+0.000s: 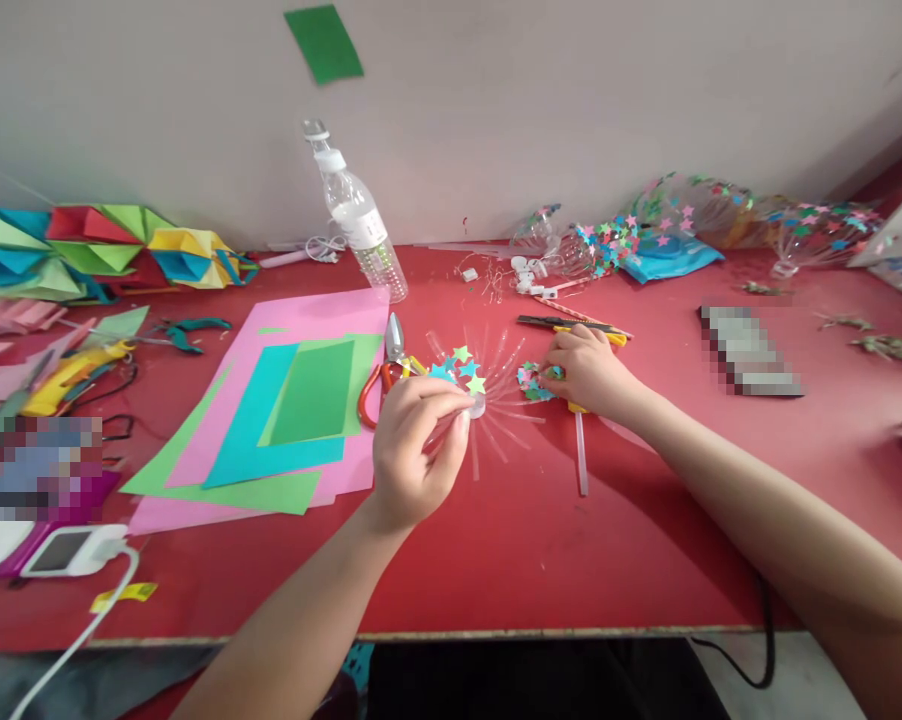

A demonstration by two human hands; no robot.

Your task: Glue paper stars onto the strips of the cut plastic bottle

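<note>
Clear plastic strips (475, 455) fan out from a small plastic piece (478, 406) at the middle of the red worktop (458, 590), which the left hand (417, 445) grips between thumb and fingers. Blue and green stars (476, 385) gather on its far-left side, though whether they are stuck fast cannot be told; the strips to the right and near side look bare, so the piece seems only partly done, with most of its stars left to add. The right hand (590, 368) has its fingertips at a pile of loose stars (530, 380), and whether they close on one cannot be told. A translucent stick (581, 455) lies just near it. Farther right, a densely starred piece (608, 245) near the wall (451, 150) looks finished by comparison.
</note>
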